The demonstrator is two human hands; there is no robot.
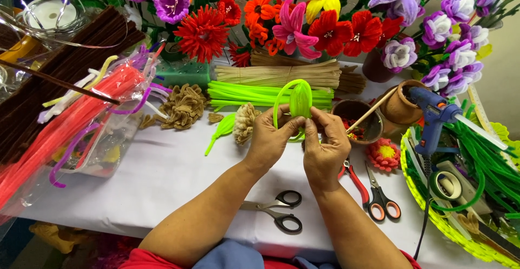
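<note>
Green pipe-cleaner leaf point(299, 100) held upright above white table point(162, 177), long axis vertical, loop arching left. Left hand point(269, 139) pinches base from left; right hand point(324, 147) pinches stem from right. Both equally near. 2 scissors point(279, 210) lie below.

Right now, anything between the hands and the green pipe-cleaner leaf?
Nothing visible. The left hand and right hand both already grip the green pipe-cleaner leaf directly, above the white table. The black scissors lie below the wrists, out of the way.
</note>
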